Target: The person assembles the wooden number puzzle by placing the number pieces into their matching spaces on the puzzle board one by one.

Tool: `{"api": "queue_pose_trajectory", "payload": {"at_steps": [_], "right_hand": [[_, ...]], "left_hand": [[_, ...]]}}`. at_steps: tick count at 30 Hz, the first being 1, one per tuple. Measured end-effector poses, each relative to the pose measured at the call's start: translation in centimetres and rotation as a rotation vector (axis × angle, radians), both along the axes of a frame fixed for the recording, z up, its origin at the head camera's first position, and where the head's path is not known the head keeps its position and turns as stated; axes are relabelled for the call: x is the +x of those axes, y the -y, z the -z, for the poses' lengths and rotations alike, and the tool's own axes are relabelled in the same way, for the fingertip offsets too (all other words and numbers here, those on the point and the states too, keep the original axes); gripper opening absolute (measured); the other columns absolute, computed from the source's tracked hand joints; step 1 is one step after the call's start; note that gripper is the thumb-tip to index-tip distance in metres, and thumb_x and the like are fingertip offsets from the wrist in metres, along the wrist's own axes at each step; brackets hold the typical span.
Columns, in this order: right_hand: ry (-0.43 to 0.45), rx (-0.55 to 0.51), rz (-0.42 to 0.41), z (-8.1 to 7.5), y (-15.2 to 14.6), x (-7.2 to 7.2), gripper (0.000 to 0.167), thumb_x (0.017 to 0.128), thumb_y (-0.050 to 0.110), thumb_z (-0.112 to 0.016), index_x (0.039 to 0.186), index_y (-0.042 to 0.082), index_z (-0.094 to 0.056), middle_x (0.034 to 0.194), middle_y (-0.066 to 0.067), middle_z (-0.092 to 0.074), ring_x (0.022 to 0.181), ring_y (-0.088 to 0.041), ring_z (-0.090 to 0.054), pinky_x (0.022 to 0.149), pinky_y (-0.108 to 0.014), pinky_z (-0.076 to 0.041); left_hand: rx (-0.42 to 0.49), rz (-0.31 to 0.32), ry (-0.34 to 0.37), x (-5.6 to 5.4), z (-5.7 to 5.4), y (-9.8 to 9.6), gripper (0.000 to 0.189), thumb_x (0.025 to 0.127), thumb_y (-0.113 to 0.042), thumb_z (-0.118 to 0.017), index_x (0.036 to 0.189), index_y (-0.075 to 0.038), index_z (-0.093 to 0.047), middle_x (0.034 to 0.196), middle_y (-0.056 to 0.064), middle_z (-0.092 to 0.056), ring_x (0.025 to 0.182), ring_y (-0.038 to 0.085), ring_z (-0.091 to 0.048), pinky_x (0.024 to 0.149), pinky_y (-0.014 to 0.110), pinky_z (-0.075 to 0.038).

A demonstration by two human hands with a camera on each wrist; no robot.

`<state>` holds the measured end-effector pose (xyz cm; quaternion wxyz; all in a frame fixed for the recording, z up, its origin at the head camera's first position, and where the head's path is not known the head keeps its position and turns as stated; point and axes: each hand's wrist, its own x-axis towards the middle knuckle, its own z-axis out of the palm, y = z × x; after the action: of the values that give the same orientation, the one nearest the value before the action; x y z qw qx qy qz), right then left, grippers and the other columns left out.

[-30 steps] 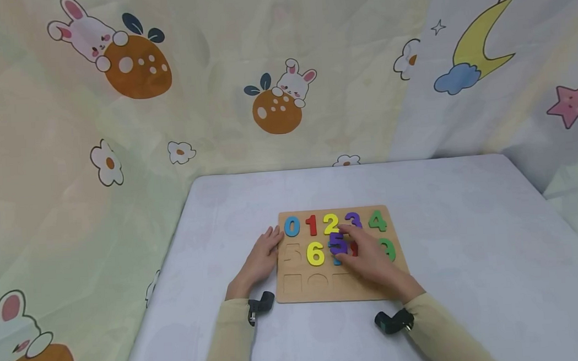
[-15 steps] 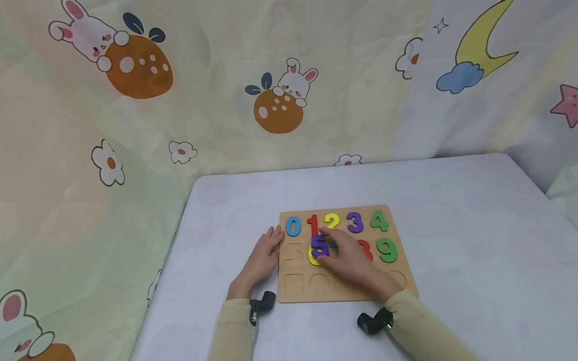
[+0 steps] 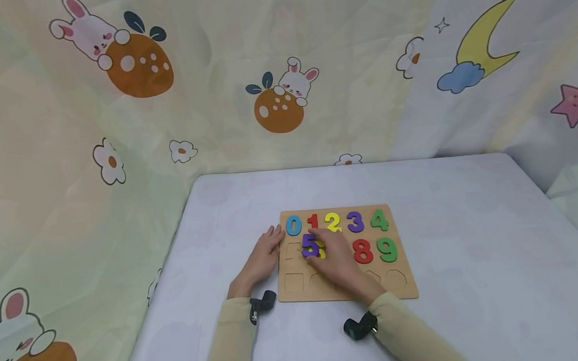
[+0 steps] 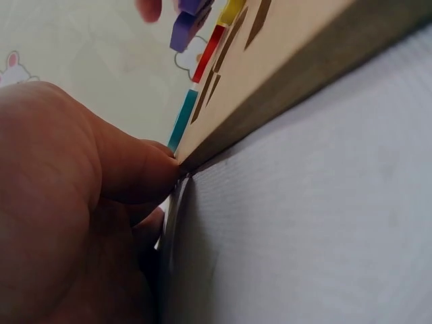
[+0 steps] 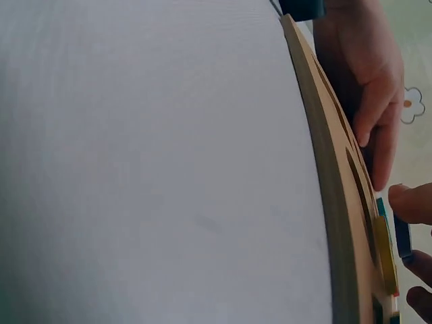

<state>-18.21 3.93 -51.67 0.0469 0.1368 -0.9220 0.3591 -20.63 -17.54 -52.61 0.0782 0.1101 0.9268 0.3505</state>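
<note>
In the head view, my right hand (image 3: 334, 256) pinches a purple number five (image 3: 310, 246) between thumb and fingers, over the left part of a wooden number puzzle board (image 3: 301, 294). The five overlaps the yellow six (image 3: 322, 249) there, just right of the bare five-shaped recess (image 3: 293, 250). In the left wrist view the purple piece (image 4: 185, 25) hangs raised above the board surface. My left hand (image 3: 261, 255) rests against the board's left edge, its fingers extended along it. The left wrist view shows the thumb (image 4: 138, 169) touching the board's corner. My right hand hides the seven's place.
Along the board's top row sit a blue zero (image 3: 294, 225), red one (image 3: 313, 221), yellow two (image 3: 332, 221), purple three (image 3: 355, 221) and green four (image 3: 379, 220). A red eight (image 3: 363, 251) and green nine (image 3: 387, 249) follow below. White cloth (image 3: 472, 246) covers the table.
My right hand has carried the purple five leftward across the board, from over the seven to beside the five-shaped recess. The eight and nine have come into full view. My left hand has stayed put.
</note>
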Motion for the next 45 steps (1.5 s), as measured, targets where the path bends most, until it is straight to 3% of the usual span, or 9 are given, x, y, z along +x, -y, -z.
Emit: {"api": "queue_pose_trajectory", "payload": {"at_steps": [3,6,20,45], "right_hand": [[-0.017,0.043,-0.027,0.0,0.5,0.2,0.063,0.08,0.026,-0.082,0.136,0.012,-0.056,0.13,-0.003,-0.062,0.124,-0.025,-0.053,0.111,-0.047,-0.039],[-0.033,0.071,-0.055,0.0,1.1,0.2,0.063,0.08,0.026,-0.082,0.136,0.012,-0.056,0.13,-0.003,-0.062,0.123,-0.025,-0.054,0.108,-0.046,-0.043],[0.049,0.084,-0.06,-0.3,2.9,-0.1,0.063,0.081,0.028,-0.081,0.137,0.016,-0.055,0.135,-0.003,-0.059,0.127,-0.026,-0.05,0.115,-0.051,-0.032],[0.031,0.015,-0.057,0.1,3.1,0.0,0.061,0.079,0.029,-0.082,0.133,0.014,-0.059,0.132,-0.005,-0.059,0.127,-0.029,-0.047,0.112,-0.051,-0.035]], "left_hand": [[0.007,0.007,-0.001,0.0,0.0,0.1,0.046,0.102,-0.007,-0.042,0.148,-0.009,-0.041,0.159,-0.001,-0.027,0.15,0.02,-0.014,0.123,0.041,-0.01],[0.008,0.005,0.0,0.0,0.1,0.2,0.046,0.102,-0.008,-0.043,0.148,-0.009,-0.042,0.159,-0.001,-0.027,0.15,0.02,-0.014,0.123,0.041,-0.01],[0.004,-0.008,0.015,0.0,-0.2,0.4,0.046,0.103,-0.01,-0.042,0.149,-0.012,-0.041,0.16,-0.003,-0.026,0.15,0.021,-0.013,0.123,0.044,-0.011],[-0.008,0.004,0.008,0.1,-0.4,0.2,0.046,0.102,-0.01,-0.043,0.148,-0.012,-0.043,0.159,-0.003,-0.028,0.149,0.022,-0.016,0.123,0.042,-0.013]]}}
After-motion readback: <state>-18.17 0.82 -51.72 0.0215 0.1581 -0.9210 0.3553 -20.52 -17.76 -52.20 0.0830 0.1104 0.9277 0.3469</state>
